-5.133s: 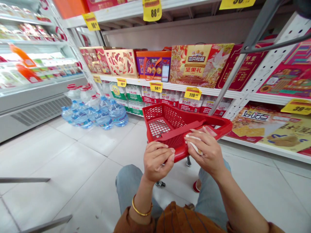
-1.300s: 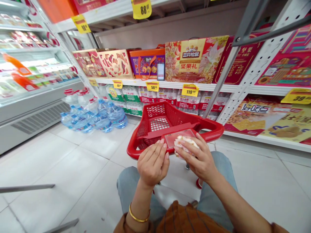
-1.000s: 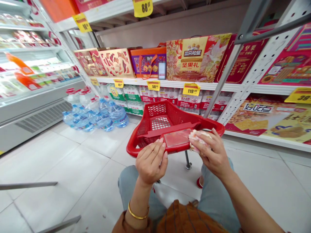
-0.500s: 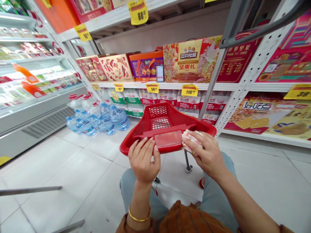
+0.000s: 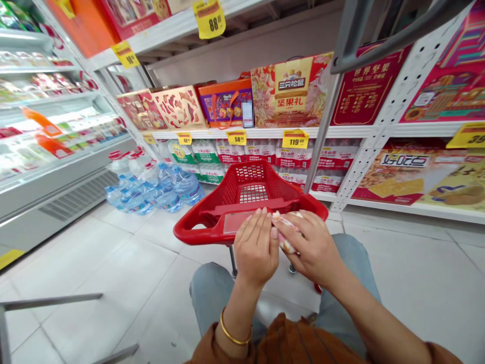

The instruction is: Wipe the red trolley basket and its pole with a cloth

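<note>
In the head view a red plastic shopping cart (image 5: 197, 233) stands between my knees, its near rim and flat handle panel facing me. My right hand (image 5: 316, 245) is closed around a crumpled, pink-and-white patterned cloth (image 5: 284, 236) and presses it to the right part of the near rim. Right beside it, my left hand (image 5: 254, 247) rests on the handle panel with its fingers stretched out flat, holding nothing. The two hands almost touch at the fingertips. The rim beneath both hands is partly hidden.
Blue-capped water bottles (image 5: 162, 189) stand on the floor at left, by a refrigerated case (image 5: 68, 192). Shelves ahead bear gift boxes (image 5: 290, 93) and packed water (image 5: 261, 151). A grey metal pole (image 5: 322, 126) rises at right. Metal legs (image 5: 53, 302) show at lower left.
My left hand has slid right along the handle, closing the gap to my right hand. The cart has shifted left and turned slightly. The cloth stays in my right hand.
</note>
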Demonstrator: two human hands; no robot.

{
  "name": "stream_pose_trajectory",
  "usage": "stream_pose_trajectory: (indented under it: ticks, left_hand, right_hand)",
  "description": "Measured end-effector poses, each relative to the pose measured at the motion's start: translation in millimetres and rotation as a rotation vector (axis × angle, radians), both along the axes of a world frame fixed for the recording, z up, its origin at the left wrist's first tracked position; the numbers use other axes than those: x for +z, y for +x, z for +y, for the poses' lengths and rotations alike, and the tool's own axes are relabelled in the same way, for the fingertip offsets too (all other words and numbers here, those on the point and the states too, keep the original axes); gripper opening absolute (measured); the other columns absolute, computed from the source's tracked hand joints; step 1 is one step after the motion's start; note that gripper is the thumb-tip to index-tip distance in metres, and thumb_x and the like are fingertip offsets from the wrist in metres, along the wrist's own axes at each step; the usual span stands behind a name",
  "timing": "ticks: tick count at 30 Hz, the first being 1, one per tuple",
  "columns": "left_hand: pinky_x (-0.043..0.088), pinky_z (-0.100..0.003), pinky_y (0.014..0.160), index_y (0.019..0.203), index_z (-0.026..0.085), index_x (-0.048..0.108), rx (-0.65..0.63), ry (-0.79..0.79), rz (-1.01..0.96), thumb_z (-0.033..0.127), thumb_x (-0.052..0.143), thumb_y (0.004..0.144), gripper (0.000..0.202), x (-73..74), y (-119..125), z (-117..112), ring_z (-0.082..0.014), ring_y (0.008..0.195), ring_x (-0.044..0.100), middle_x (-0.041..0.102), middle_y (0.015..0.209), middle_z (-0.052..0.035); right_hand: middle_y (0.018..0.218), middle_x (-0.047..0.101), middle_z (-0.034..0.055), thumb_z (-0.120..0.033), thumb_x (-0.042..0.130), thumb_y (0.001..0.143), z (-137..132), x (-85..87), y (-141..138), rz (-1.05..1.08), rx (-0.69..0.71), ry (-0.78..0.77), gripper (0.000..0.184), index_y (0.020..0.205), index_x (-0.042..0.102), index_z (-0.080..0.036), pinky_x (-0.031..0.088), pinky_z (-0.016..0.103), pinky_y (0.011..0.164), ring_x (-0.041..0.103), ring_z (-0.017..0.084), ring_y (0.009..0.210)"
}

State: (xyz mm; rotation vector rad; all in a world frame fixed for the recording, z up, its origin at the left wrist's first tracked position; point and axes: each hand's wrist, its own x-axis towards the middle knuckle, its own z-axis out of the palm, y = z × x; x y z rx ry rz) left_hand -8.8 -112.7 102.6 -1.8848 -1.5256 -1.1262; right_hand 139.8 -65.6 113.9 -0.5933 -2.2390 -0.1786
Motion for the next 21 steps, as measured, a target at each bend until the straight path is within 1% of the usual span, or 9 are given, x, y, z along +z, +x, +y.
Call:
stream_pose_trajectory:
  ticks: [3, 7, 13, 17, 19, 21]
  left_hand:
    - [0.041, -0.039, 0.102, 0.118, 0.006, 0.060, -0.021, 0.008, 0.045, 0.020, 0.044, 0.094, 0.032, -1.7, -3, 0, -0.0245, 0.119, 0.058, 0.066, 0.121, -0.0153]
    - [0.041, -0.038, 0.102, 0.117, 0.008, 0.061, -0.016, 0.043, 0.077, 0.020, 0.049, 0.091, 0.031, -2.4, -2, 1, -0.0244, 0.117, 0.059, 0.066, 0.121, -0.0137]
    - [0.043, -0.038, 0.100, 0.115, 0.008, 0.062, -0.004, 0.075, 0.114, 0.018, 0.054, 0.088, 0.030, -3.4, -2, 4, -0.0251, 0.115, 0.061, 0.067, 0.119, -0.0137]
    - [0.043, -0.038, 0.100, 0.116, 0.008, 0.062, -0.002, 0.080, 0.108, 0.018, 0.054, 0.088, 0.031, -4.1, -2, 3, -0.0248, 0.114, 0.061, 0.067, 0.119, -0.0138]
    - [0.043, -0.038, 0.100, 0.116, 0.009, 0.061, 0.004, 0.079, 0.092, 0.017, 0.053, 0.088, 0.031, -4.4, -1, 3, -0.0245, 0.115, 0.061, 0.067, 0.119, -0.0136]
    - [0.043, -0.038, 0.100, 0.116, 0.010, 0.062, 0.010, 0.081, 0.074, 0.017, 0.053, 0.088, 0.030, -4.6, 0, 3, -0.0243, 0.114, 0.061, 0.067, 0.118, -0.0133]
  right_hand:
    - [0.115, 0.062, 0.0124, -0.020, 0.054, 0.085, 5, 0.5, 5, 0.013, 0.040, -0.033, 0.039, 0.124, 0.057, -0.017, 0.040, 0.054, 0.103, 0.054, 0.027, 0.109]
    - [0.112, 0.064, 0.0100, -0.019, 0.056, 0.084, 9, 3.2, 11, 0.037, 0.052, -0.071, 0.039, 0.122, 0.057, -0.019, 0.039, 0.053, 0.106, 0.055, 0.025, 0.108]
    - [0.107, 0.065, 0.0087, -0.019, 0.059, 0.081, 18, 3.0, 26, 0.069, -0.002, -0.044, 0.036, 0.117, 0.060, -0.021, 0.039, 0.054, 0.104, 0.058, 0.026, 0.104]
    - [0.103, 0.065, 0.0073, -0.018, 0.060, 0.080, 26, 1.1, 39, 0.119, -0.065, -0.013, 0.031, 0.111, 0.061, -0.022, 0.040, 0.054, 0.103, 0.060, 0.024, 0.097]
    - [0.100, 0.065, 0.0072, -0.017, 0.060, 0.080, 25, 2.3, 39, 0.149, -0.111, -0.008, 0.028, 0.107, 0.062, -0.022, 0.042, 0.052, 0.101, 0.060, 0.023, 0.094]
    - [0.099, 0.066, 0.0079, -0.017, 0.060, 0.081, 21, 5.0, 35, 0.172, -0.143, -0.011, 0.025, 0.105, 0.062, -0.021, 0.043, 0.051, 0.099, 0.060, 0.023, 0.093]
